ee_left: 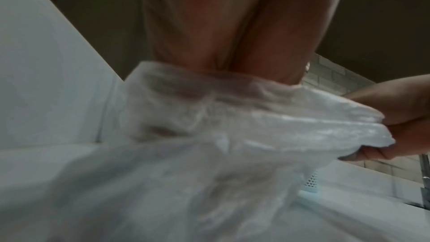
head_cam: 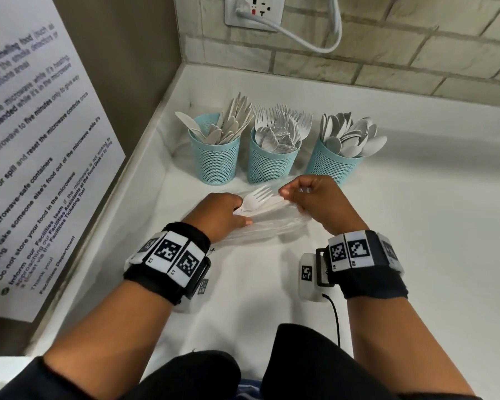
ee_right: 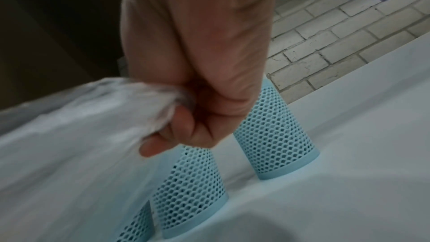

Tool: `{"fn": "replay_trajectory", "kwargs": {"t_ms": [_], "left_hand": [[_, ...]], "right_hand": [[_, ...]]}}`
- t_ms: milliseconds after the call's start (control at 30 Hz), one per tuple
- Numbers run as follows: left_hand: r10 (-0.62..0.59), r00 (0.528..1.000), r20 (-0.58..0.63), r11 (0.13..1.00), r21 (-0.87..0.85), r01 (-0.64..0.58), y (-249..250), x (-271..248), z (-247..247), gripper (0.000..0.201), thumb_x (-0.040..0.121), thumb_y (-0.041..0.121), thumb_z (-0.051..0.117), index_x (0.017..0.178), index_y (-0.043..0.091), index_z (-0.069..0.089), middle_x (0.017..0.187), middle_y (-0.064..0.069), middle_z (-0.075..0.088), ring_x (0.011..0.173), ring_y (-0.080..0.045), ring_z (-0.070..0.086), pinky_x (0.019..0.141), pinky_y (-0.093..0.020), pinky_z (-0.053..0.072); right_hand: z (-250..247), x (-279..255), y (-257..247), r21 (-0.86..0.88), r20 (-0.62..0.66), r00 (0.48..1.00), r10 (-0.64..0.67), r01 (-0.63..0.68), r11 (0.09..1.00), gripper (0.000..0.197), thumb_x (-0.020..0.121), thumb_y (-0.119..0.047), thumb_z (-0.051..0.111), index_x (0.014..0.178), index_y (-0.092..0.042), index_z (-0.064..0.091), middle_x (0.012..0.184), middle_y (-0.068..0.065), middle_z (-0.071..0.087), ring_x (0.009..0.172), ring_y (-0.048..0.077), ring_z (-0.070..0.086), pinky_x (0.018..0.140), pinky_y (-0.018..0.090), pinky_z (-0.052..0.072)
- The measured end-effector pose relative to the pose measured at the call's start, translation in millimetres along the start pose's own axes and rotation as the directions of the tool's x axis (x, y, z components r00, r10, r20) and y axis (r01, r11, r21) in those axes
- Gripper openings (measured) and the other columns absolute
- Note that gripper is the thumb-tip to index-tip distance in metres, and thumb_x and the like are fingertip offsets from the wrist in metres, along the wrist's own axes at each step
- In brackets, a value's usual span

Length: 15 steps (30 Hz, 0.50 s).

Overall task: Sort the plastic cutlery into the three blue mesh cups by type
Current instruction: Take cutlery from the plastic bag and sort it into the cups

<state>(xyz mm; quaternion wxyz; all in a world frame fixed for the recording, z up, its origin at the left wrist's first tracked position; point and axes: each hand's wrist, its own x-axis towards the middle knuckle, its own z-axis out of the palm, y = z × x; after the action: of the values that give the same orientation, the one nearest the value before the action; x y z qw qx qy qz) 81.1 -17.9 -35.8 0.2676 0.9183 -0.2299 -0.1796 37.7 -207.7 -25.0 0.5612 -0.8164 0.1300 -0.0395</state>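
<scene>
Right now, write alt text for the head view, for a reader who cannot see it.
Two hands work a clear plastic bag on a white counter: the left hand grips white forks at its mouth, the right hand pinches the bag. Behind stand three blue mesh cups: knives, forks, spoons.

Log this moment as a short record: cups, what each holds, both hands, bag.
left cup: knives, one spoon at its left edge
middle cup: forks, plus a few spoons
right cup: spoons
cup placement: upright in a row on the white counter
left hand: grips white forks at the mouth of the clear plastic bag
right hand: pinches the bag's bunched edge
bag contents beyond the forks: too blurred to tell
</scene>
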Motion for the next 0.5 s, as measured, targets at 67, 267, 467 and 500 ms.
{"fn": "replay_trajectory", "kwargs": {"t_ms": [67, 267, 467, 500], "left_hand": [[0.001, 1.0, -0.011, 1.0, 0.006, -0.001, -1, -1, -1, 0.03, 0.085, 0.031, 0.065, 0.093, 0.002, 0.061, 0.079, -0.003, 0.054, 0.076, -0.018, 0.047, 0.054, -0.021, 0.029], [-0.007, 0.998, -0.059, 0.992, -0.125, 0.0, -4, -2, -2, 0.02, 0.084, 0.029, 0.067, 0.098, 0.017, 0.062, 0.067, 0.004, 0.045, 0.062, -0.01, 0.042, 0.058, -0.018, 0.032], [0.028, 0.998, -0.059, 0.927, -0.372, -0.048, -3, -4, -7, 0.008, 0.089, 0.026, 0.06, 0.084, 0.019, 0.059, 0.071, 0.008, 0.058, 0.064, -0.003, 0.051, 0.064, -0.018, 0.039], [0.014, 0.998, -0.066, 0.868, -0.494, -0.045, -4, -3, -7, 0.008, 0.09, 0.023, 0.059, 0.083, 0.018, 0.06, 0.074, 0.007, 0.062, 0.068, -0.003, 0.057, 0.072, -0.021, 0.046]], "right_hand": [[3, 1, 3, 0.022, -0.037, 0.999, -0.008, 0.009, 1.0, 0.008, 0.082, -0.009, 0.068, 0.087, -0.003, 0.071, 0.045, -0.013, 0.058, 0.036, -0.002, 0.044, 0.041, 0.009, 0.037], [-1, 4, 10, -0.023, -0.112, 0.993, -0.022, 0.019, 1.0, 0.01, 0.084, -0.011, 0.067, 0.09, -0.004, 0.071, 0.064, -0.002, 0.06, 0.047, -0.006, 0.049, 0.05, 0.005, 0.038], [-9, 2, 15, -0.176, 0.043, 0.999, 0.023, -0.015, 0.984, 0.009, 0.08, -0.003, 0.069, 0.088, -0.003, 0.072, 0.076, -0.007, 0.066, 0.062, -0.011, 0.056, 0.066, 0.002, 0.041], [-9, 2, 16, -0.224, 0.064, 0.996, 0.058, -0.042, 0.974, 0.009, 0.079, -0.003, 0.07, 0.087, -0.005, 0.073, 0.074, -0.007, 0.066, 0.063, -0.008, 0.056, 0.067, 0.006, 0.042]]}}
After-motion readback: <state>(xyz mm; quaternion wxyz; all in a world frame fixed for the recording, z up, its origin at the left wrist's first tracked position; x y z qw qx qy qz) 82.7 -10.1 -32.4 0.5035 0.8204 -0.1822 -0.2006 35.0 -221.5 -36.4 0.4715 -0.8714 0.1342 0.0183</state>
